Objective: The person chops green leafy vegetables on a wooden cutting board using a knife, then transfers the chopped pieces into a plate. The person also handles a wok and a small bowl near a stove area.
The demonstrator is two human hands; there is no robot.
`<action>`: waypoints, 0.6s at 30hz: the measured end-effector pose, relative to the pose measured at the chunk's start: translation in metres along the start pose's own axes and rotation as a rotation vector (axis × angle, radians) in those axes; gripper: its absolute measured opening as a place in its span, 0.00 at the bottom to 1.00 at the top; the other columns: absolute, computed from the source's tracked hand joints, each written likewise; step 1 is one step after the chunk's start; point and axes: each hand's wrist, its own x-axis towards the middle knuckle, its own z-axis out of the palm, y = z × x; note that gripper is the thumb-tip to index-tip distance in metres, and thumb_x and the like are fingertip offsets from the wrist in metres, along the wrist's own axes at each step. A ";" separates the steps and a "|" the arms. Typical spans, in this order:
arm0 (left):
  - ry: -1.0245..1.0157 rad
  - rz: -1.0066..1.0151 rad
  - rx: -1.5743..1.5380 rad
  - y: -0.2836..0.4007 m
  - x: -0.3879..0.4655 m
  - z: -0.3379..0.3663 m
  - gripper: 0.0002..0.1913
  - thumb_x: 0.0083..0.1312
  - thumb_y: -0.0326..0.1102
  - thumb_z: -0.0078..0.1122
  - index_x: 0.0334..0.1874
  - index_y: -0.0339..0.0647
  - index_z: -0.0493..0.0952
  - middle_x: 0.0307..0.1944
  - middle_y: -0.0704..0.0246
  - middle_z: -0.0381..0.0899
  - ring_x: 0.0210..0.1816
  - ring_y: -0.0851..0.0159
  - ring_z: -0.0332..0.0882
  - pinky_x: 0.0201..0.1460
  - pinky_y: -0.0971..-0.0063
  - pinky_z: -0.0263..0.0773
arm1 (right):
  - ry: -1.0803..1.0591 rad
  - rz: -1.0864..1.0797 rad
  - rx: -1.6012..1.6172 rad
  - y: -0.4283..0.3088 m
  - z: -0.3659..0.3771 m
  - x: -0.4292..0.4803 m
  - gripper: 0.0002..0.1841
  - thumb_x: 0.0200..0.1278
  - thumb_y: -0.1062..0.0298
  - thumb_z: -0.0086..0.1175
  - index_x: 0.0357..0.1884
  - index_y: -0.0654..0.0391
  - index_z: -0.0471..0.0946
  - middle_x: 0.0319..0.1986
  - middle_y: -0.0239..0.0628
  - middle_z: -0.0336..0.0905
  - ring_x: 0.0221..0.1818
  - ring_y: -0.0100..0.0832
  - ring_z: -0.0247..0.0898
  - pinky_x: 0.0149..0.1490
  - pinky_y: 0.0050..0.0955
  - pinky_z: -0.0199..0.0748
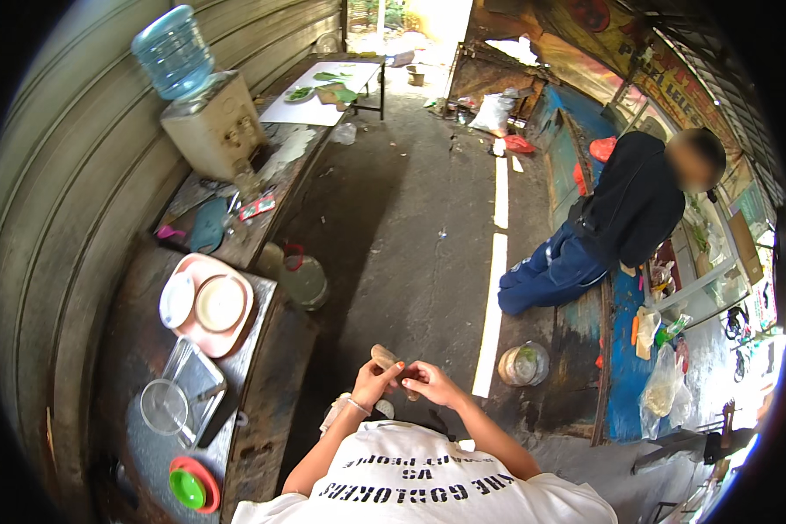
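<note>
My left hand [371, 385] is closed around a brown, elongated object [384, 357] with a rounded upper end. It resembles a wooden pestle, but the fingers cover its middle. At the lower part of the object, my right hand [435, 382] has its thumb and fingers bent together, and a brown bit shows below them. Both hands are close together in front of my white printed shirt [426, 468], above the dark floor [426, 262]. A pale bracelet [359, 407] circles my left wrist.
To the left, a bench carries a pink tray [236, 334] with bowls, a clear plastic container [200, 376] and a green bowl [187, 488]. A water dispenser [213, 121] stands farther back. At right, a person [629, 203] leans by a blue counter [622, 399]; a lidded bucket [523, 364] sits nearby.
</note>
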 end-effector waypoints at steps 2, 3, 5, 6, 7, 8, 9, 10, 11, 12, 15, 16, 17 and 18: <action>-0.038 0.017 0.003 0.022 0.040 -0.002 0.21 0.69 0.47 0.77 0.48 0.35 0.81 0.32 0.71 0.85 0.31 0.74 0.83 0.35 0.78 0.81 | 0.011 0.045 -0.039 -0.015 -0.020 0.032 0.17 0.75 0.68 0.64 0.60 0.62 0.77 0.48 0.35 0.84 0.50 0.25 0.80 0.57 0.30 0.80; -0.052 0.013 0.019 0.032 0.061 -0.004 0.21 0.69 0.46 0.77 0.48 0.35 0.81 0.32 0.71 0.85 0.31 0.74 0.83 0.35 0.77 0.81 | 0.026 0.011 -0.019 -0.020 -0.027 0.047 0.18 0.75 0.67 0.65 0.60 0.62 0.77 0.47 0.35 0.84 0.50 0.25 0.80 0.57 0.31 0.80; -0.067 0.000 0.063 0.054 0.106 -0.010 0.21 0.69 0.45 0.77 0.49 0.34 0.81 0.33 0.71 0.85 0.32 0.73 0.84 0.35 0.77 0.82 | 0.039 -0.050 0.055 -0.027 -0.043 0.083 0.19 0.74 0.66 0.66 0.60 0.64 0.76 0.46 0.35 0.85 0.49 0.26 0.81 0.56 0.31 0.80; -0.099 -0.001 0.043 0.065 0.131 -0.011 0.21 0.69 0.44 0.78 0.49 0.34 0.81 0.33 0.69 0.86 0.32 0.73 0.85 0.35 0.77 0.82 | 0.063 -0.022 0.004 -0.029 -0.050 0.105 0.22 0.74 0.66 0.66 0.62 0.65 0.74 0.45 0.37 0.85 0.48 0.26 0.81 0.53 0.31 0.81; -0.134 0.012 0.051 0.076 0.156 -0.013 0.21 0.68 0.44 0.79 0.49 0.33 0.81 0.34 0.69 0.86 0.32 0.72 0.85 0.35 0.77 0.82 | 0.088 -0.013 -0.010 -0.031 -0.058 0.127 0.22 0.73 0.67 0.66 0.62 0.65 0.74 0.45 0.38 0.85 0.47 0.26 0.81 0.52 0.31 0.81; -0.161 0.018 0.062 0.089 0.182 -0.014 0.21 0.68 0.44 0.79 0.50 0.33 0.81 0.34 0.69 0.87 0.32 0.72 0.85 0.34 0.77 0.82 | 0.110 -0.002 -0.016 -0.032 -0.067 0.150 0.22 0.73 0.67 0.66 0.62 0.65 0.73 0.45 0.39 0.85 0.47 0.27 0.82 0.51 0.30 0.81; -0.177 -0.003 0.089 0.103 0.207 -0.018 0.21 0.68 0.43 0.79 0.50 0.33 0.81 0.35 0.68 0.87 0.32 0.72 0.85 0.34 0.77 0.82 | 0.130 0.048 -0.003 -0.034 -0.076 0.173 0.22 0.73 0.68 0.66 0.62 0.65 0.73 0.45 0.40 0.85 0.46 0.27 0.82 0.50 0.30 0.81; -0.188 0.001 0.136 0.122 0.235 -0.021 0.21 0.66 0.42 0.80 0.49 0.33 0.82 0.36 0.68 0.88 0.32 0.72 0.85 0.34 0.78 0.80 | 0.144 0.028 0.043 -0.039 -0.087 0.196 0.19 0.72 0.70 0.64 0.59 0.64 0.72 0.44 0.43 0.85 0.45 0.27 0.83 0.47 0.29 0.81; -0.247 0.027 0.157 0.144 0.263 -0.027 0.20 0.66 0.42 0.81 0.48 0.33 0.82 0.36 0.67 0.88 0.32 0.72 0.85 0.35 0.77 0.80 | 0.198 0.030 -0.015 -0.045 -0.097 0.222 0.19 0.72 0.71 0.64 0.59 0.65 0.72 0.44 0.44 0.85 0.45 0.27 0.83 0.47 0.29 0.81; -0.300 0.026 0.182 0.163 0.290 -0.030 0.20 0.66 0.41 0.81 0.47 0.33 0.83 0.37 0.67 0.89 0.33 0.72 0.85 0.36 0.77 0.80 | 0.238 0.019 -0.037 -0.048 -0.109 0.244 0.20 0.71 0.71 0.64 0.59 0.65 0.72 0.44 0.45 0.85 0.45 0.28 0.83 0.47 0.30 0.82; -0.385 0.063 0.266 0.223 0.365 -0.026 0.18 0.66 0.39 0.81 0.47 0.32 0.84 0.39 0.66 0.89 0.36 0.72 0.86 0.41 0.77 0.81 | 0.359 -0.066 -0.142 -0.071 -0.156 0.315 0.27 0.67 0.69 0.66 0.64 0.68 0.70 0.44 0.47 0.86 0.44 0.29 0.83 0.48 0.31 0.82; -0.397 0.071 0.292 0.237 0.382 -0.025 0.18 0.66 0.39 0.81 0.47 0.32 0.84 0.39 0.66 0.89 0.37 0.71 0.86 0.43 0.76 0.81 | 0.394 -0.092 -0.179 -0.078 -0.167 0.330 0.31 0.65 0.67 0.68 0.66 0.70 0.70 0.44 0.47 0.86 0.44 0.29 0.83 0.48 0.31 0.82; -0.402 0.088 0.336 0.250 0.400 -0.024 0.17 0.66 0.38 0.80 0.47 0.32 0.84 0.39 0.65 0.89 0.39 0.71 0.86 0.45 0.76 0.81 | 0.434 -0.041 -0.186 -0.086 -0.178 0.345 0.35 0.63 0.66 0.69 0.69 0.71 0.69 0.44 0.47 0.86 0.43 0.29 0.83 0.48 0.32 0.82; -0.456 0.109 0.240 0.262 0.418 -0.022 0.13 0.69 0.33 0.76 0.47 0.32 0.84 0.40 0.65 0.90 0.41 0.71 0.86 0.48 0.75 0.81 | 0.395 -0.049 0.008 -0.095 -0.192 0.357 0.35 0.60 0.66 0.67 0.68 0.70 0.72 0.44 0.43 0.86 0.41 0.25 0.82 0.47 0.30 0.81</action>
